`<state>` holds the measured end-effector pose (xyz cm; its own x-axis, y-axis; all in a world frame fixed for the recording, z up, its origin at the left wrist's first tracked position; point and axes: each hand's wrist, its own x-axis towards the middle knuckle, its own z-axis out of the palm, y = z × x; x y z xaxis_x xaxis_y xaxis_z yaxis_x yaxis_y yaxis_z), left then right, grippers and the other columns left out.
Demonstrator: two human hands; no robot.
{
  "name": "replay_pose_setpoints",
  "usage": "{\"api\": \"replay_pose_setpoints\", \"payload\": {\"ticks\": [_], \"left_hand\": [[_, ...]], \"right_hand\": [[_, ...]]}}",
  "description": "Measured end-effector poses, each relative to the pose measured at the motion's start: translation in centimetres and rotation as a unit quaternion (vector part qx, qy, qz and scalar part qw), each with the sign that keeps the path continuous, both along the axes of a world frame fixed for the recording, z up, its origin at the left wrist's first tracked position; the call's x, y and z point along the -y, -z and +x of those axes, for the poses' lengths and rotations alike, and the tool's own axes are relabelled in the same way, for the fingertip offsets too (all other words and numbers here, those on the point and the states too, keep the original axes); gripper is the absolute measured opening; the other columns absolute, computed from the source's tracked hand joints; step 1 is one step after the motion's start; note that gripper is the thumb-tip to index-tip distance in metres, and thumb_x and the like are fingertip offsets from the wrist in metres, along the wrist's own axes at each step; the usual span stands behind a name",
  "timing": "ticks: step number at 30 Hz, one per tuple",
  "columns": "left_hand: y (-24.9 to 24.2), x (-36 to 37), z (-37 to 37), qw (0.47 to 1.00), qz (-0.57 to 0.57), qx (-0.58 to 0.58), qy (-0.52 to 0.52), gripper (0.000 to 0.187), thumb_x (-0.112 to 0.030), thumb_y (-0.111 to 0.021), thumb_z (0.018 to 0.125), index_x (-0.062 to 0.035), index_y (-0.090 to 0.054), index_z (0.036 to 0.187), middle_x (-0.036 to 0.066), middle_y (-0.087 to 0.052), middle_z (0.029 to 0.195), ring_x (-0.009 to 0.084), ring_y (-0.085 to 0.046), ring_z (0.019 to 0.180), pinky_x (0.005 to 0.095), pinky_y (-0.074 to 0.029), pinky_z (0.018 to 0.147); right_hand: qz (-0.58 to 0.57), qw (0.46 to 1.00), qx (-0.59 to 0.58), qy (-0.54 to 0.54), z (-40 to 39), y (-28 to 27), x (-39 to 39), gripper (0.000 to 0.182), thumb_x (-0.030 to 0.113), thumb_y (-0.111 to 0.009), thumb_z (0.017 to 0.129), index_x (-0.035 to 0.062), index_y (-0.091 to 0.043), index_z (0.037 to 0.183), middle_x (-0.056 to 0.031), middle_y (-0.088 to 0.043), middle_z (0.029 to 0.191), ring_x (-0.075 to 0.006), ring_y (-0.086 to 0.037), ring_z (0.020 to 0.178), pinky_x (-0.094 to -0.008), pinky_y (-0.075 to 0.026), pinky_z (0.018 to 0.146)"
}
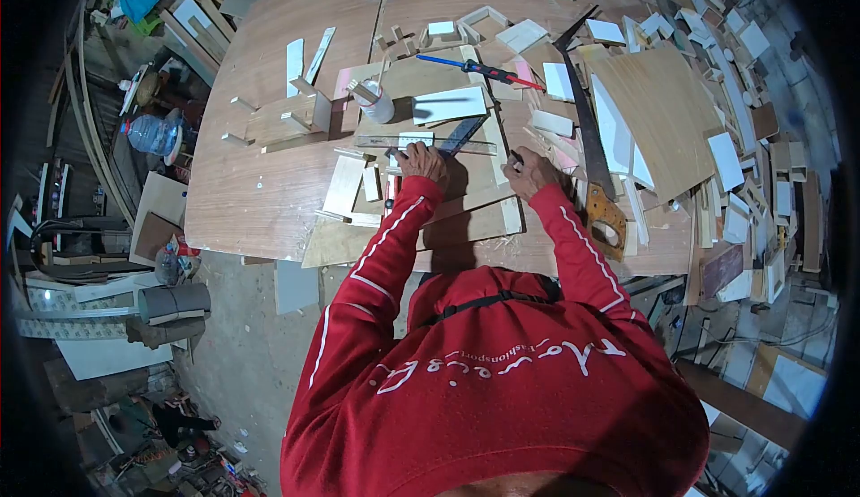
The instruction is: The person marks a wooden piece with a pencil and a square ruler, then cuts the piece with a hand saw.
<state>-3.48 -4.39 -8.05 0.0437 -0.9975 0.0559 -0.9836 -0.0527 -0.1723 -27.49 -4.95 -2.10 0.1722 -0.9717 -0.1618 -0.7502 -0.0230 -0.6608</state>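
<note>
My left hand point(423, 163) presses on the left part of a metal ruler point(466, 146) and a small white-faced piece point(415, 139), its fingers bent over them. A dark square blade point(466, 132) crosses the ruler. My right hand point(530, 173) is closed at the right edge of the wooden board point(484, 194), with a small dark thing between the fingertips that I cannot make out. A white-faced panel point(450, 105) lies beyond the ruler. Near my left wrist is a red tool point(391, 191) beside small wooden pieces point(343, 186).
A handsaw point(602, 210) lies right of my right hand, by a large wooden sheet point(663, 121). A blue-and-red tool point(484, 71) and a jar with sticks point(374, 103) stand or lie beyond. Left is a wooden block with pegs point(287, 121).
</note>
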Motion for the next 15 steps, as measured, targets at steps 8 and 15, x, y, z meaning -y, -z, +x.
{"api": "replay_pose_setpoints", "payload": {"ticks": [8,15], "left_hand": [[-3.1,0.0,-1.2,0.997,0.041,-0.058,0.005,0.030,-0.034,-0.056,0.079,-0.0104,-0.063,0.096,0.011,-0.058,0.102,0.0276,-0.051,0.104,0.0581,-0.031,0.089],[-2.8,1.6,-1.3,0.991,0.104,-0.085,-0.001,0.024,-0.029,-0.058,0.079,-0.0139,-0.064,0.096,0.008,-0.061,0.101,0.0268,-0.056,0.100,0.0566,-0.033,0.085]], "right_hand": [[-0.010,1.000,-0.022,-0.014,3.8,-0.2,1.4,0.028,0.031,-0.062,0.075,0.0049,-0.066,0.082,-0.0237,-0.066,0.081,-0.0408,-0.065,0.079,-0.0471,-0.051,0.072],[0.145,0.987,0.067,-0.020,6.2,1.3,1.8,0.034,0.036,-0.062,0.079,0.0028,-0.065,0.080,-0.0122,-0.066,0.066,-0.0215,-0.063,0.058,-0.0362,-0.050,0.058]]}}
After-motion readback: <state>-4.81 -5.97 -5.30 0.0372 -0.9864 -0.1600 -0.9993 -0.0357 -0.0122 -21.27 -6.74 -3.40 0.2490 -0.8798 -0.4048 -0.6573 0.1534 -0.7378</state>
